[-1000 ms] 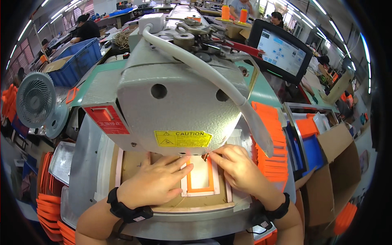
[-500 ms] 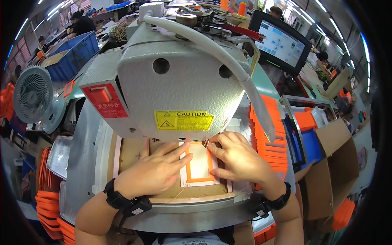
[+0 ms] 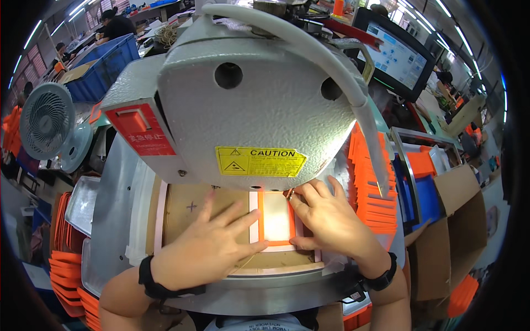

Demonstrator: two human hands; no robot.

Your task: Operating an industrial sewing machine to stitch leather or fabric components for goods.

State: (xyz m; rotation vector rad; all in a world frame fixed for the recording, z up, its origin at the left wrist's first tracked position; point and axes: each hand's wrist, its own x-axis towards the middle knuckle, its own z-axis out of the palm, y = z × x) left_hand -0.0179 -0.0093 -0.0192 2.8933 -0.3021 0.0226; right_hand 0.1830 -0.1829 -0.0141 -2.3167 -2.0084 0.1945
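Lower centre of the frame, under the grey sewing-machine head (image 3: 259,94), your hands pin an orange-edged rectangular piece (image 3: 274,219) into the brown template plate (image 3: 187,212). Your left hand (image 3: 207,248) lies flat and open, fingers spread wide, fingertips pressing the piece's left border, probably so it stays seated in the cut-out. Your right hand (image 3: 326,220) is half curled over the right border, index finger and thumb pinched near the top right corner, close to where the needle area sits; whether they grip something small there, cannot tell. The piece lies flat, framed by pale strips, touching both hands. Right of the machine, a stack of orange pieces (image 3: 375,176) stands within reach. Upper left, a grey fan (image 3: 47,118); upper right, a monitor (image 3: 395,55).
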